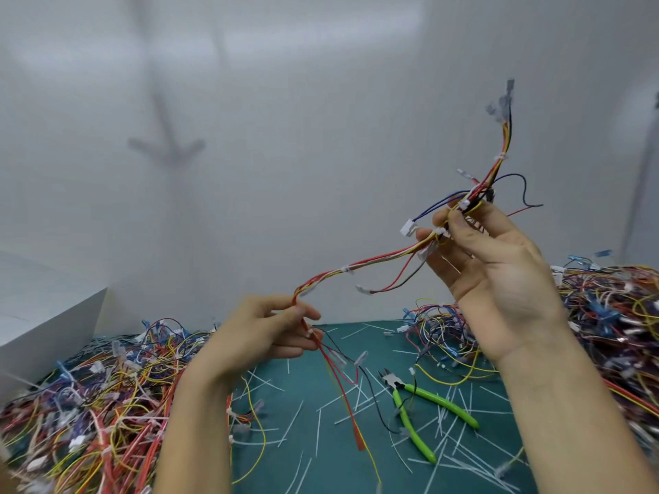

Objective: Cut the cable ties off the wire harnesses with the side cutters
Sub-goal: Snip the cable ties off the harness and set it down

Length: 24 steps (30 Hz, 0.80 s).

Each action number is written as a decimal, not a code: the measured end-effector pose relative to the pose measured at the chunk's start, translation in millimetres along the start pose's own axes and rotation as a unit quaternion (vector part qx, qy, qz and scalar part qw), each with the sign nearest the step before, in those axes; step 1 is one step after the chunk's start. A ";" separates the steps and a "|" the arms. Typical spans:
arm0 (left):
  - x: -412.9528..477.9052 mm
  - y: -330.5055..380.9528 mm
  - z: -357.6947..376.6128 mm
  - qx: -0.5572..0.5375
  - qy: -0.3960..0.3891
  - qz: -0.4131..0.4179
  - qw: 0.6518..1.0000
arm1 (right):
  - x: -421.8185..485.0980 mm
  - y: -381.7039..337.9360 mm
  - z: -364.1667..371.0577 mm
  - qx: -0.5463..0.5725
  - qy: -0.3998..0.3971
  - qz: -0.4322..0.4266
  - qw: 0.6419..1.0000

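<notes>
A: Far left?
B: White box (42,308) at the desk (313,404) edge, then a heap of loose wires (100,404) — red, yellow, blue, w/ white connectors.
A: Left hand?
B: Left hand (256,336) raised over the desk, fingers (303,311) pinched shut on the lower end of the wire harness (374,260). Red and black tails hang below the pinch.
A: And the harness itself?
B: Runs up and right in the air, white cable ties (345,269) on it at intervals.
A: Cutters?
B: Side cutters (417,404), green handles, lying on the desk btwn the forearms, handles apart, nobody touching them. Cut tie scraps (356,415) all around.
A: Right hand?
B: Right hand (499,272) higher, palm twd the camera, fingertips closed on the harness mid-length — top end sticks up past it. Second wire pile (606,315) far right.
</notes>
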State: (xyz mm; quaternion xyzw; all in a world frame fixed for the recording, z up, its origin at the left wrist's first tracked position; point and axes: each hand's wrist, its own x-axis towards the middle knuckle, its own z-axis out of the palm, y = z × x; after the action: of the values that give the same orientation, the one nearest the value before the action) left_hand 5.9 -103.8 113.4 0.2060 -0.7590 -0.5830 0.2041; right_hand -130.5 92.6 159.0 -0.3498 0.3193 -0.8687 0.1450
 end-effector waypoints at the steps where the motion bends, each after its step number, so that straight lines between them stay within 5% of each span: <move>1: -1.3 0.9 -1.6 -0.022 0.005 0.010 1.000 | 0.1 0.1 -0.3 0.003 -0.003 0.004 1.000; 16: -12.0 12.9 -11.0 -0.171 0.042 0.106 0.979 | -2.2 1.0 0.7 -0.013 -0.031 0.041 0.999; 24: -7.7 7.6 -9.3 -0.124 0.001 0.074 0.989 | -2.5 -1.1 -2.0 -0.033 -0.038 0.039 0.998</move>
State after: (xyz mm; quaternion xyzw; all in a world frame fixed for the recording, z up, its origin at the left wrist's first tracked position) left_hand 16.9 -105.2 122.4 0.1233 -0.6933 -0.6560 0.2715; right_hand -130.2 95.5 157.3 -0.3746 0.3559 -0.8372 0.1792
